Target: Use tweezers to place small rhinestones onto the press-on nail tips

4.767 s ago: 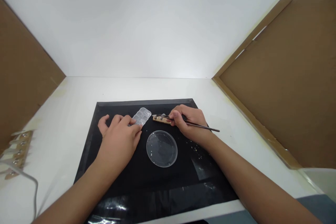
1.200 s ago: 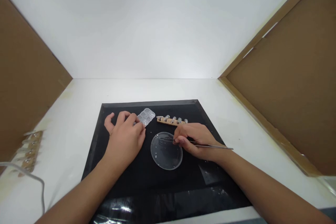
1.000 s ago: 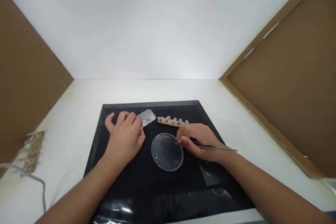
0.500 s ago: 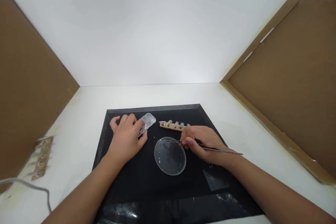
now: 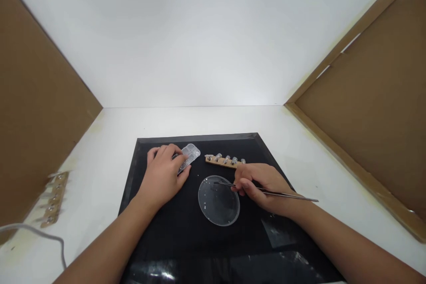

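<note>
My right hand (image 5: 261,185) pinches thin metal tweezers (image 5: 282,194), whose tips reach over the upper part of a clear round dish (image 5: 218,199) on a black mat (image 5: 186,230). Tiny bright specks lie in the dish. Just beyond my right hand lies a wooden strip (image 5: 223,162) with a row of small silvery pieces on it. My left hand (image 5: 163,175) rests palm down on the mat, its fingers closed on the near end of a small clear compartment box (image 5: 191,153).
A second wooden strip with metal studs (image 5: 51,199) and a grey cable (image 5: 36,233) lie on the white table at the left. Brown board walls stand at the left (image 5: 36,97) and right (image 5: 376,97). Small specks scatter on the mat near my right wrist.
My right hand came back from the wooden strip to the dish with the tweezers. The tweezer tips have shifted slightly over the dish. My left hand stayed on the clear box.
</note>
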`<action>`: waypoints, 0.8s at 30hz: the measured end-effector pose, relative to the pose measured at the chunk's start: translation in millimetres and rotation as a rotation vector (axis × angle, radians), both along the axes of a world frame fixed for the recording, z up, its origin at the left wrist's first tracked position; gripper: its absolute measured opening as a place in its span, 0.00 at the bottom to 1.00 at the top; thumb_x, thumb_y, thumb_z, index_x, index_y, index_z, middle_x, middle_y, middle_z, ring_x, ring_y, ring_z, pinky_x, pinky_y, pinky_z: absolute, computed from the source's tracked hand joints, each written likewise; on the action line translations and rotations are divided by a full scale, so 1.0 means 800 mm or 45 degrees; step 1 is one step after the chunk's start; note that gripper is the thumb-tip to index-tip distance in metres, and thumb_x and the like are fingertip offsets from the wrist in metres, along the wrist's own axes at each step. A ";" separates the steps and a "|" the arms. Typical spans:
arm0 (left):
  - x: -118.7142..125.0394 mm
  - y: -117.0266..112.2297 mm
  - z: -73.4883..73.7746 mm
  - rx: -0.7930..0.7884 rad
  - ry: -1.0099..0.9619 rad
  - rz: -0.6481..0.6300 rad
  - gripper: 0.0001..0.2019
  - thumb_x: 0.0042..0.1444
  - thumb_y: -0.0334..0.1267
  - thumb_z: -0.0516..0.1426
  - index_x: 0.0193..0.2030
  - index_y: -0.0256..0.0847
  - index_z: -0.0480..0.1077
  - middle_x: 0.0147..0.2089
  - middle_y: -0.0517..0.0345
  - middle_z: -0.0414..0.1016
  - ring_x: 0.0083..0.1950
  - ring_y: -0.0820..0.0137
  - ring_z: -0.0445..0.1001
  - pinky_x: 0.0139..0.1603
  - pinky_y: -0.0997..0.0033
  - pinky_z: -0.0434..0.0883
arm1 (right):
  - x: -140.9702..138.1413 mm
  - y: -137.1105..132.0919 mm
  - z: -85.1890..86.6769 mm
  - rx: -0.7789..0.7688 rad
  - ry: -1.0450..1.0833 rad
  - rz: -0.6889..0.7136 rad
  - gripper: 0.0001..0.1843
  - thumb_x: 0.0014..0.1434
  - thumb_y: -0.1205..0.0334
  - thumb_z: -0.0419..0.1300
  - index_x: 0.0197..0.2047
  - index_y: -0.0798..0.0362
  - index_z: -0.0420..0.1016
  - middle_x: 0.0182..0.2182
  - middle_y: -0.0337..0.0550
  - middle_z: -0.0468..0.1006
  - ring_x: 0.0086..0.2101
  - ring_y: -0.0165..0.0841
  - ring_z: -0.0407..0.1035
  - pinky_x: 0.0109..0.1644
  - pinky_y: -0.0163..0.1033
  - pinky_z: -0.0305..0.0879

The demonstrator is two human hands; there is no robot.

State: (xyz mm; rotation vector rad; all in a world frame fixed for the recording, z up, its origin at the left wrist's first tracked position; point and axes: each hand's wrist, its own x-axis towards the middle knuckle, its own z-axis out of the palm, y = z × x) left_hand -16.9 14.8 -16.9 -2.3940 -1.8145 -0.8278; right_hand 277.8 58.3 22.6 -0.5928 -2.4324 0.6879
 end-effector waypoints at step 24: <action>0.002 -0.001 0.005 -0.055 -0.016 0.000 0.08 0.66 0.36 0.61 0.49 0.42 0.80 0.46 0.51 0.78 0.50 0.59 0.72 0.47 0.58 0.76 | -0.027 -0.014 -0.016 -0.153 -0.032 0.087 0.22 0.80 0.50 0.50 0.34 0.50 0.69 0.29 0.39 0.78 0.30 0.31 0.71 0.36 0.36 0.64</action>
